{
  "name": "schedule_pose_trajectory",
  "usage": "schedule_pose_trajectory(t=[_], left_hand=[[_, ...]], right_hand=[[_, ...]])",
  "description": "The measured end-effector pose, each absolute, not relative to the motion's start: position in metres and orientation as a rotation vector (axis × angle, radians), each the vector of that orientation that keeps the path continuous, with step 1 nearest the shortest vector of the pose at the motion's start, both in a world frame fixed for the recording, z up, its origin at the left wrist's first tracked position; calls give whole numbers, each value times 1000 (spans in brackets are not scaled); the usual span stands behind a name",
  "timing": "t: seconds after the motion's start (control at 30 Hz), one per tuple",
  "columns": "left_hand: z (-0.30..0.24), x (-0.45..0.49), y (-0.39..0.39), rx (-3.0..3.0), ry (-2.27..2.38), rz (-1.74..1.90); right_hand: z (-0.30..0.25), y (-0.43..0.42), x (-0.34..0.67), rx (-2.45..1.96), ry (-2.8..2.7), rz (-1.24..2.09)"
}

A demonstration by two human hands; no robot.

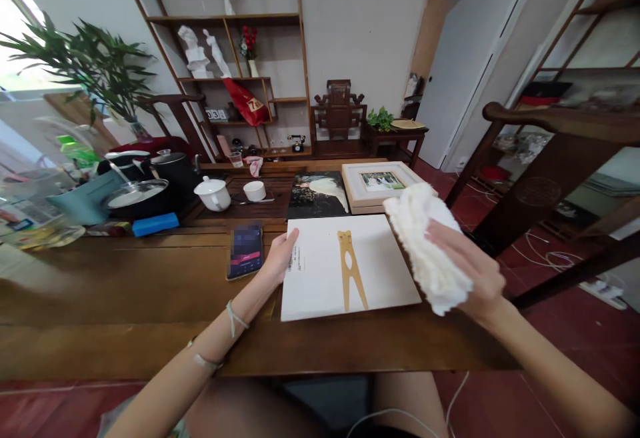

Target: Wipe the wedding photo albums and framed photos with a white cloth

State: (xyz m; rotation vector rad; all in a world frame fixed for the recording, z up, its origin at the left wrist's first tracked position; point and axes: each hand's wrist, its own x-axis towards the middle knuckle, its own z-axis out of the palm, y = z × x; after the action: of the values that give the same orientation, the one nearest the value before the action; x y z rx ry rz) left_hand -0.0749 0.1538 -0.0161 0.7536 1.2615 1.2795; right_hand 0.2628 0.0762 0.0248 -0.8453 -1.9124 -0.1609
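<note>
My left hand [281, 257] grips the left edge of a white picture panel [320, 291], its thumb on the face and its fingers hidden behind. On the panel lies a flat tan stand piece [354, 278] with two legs and an oval hole. My right hand [467, 268] is closed round a fluffy white cloth [425, 245], held over the panel's right edge; I cannot tell whether the cloth touches it. Behind the panel are a dark photo print [317, 201] and a light wooden picture frame [365, 208] with a small photo.
A phone [245, 249] lies left of the panel on the wooden table [150, 305]. Farther left are a blue box [156, 224], a white lidded teapot [213, 193], a white cup [255, 191] and a black pot [137, 198]. A dark wooden chair [540, 185] stands close on the right.
</note>
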Motion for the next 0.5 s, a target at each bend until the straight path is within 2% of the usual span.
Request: schedule_pose_trajectory(t=[0.13, 0.27, 0.5], left_hand=[[-20, -71, 163, 792, 1249, 1241], [-19, -66, 171, 836, 1264, 1191], [-24, -64, 186, 955, 1332, 1157]], right_hand=[[20, 88, 240, -623, -2196, -520], [6, 102, 226, -632, -2355, -751], [-21, 113, 221, -772, -2458, -608]])
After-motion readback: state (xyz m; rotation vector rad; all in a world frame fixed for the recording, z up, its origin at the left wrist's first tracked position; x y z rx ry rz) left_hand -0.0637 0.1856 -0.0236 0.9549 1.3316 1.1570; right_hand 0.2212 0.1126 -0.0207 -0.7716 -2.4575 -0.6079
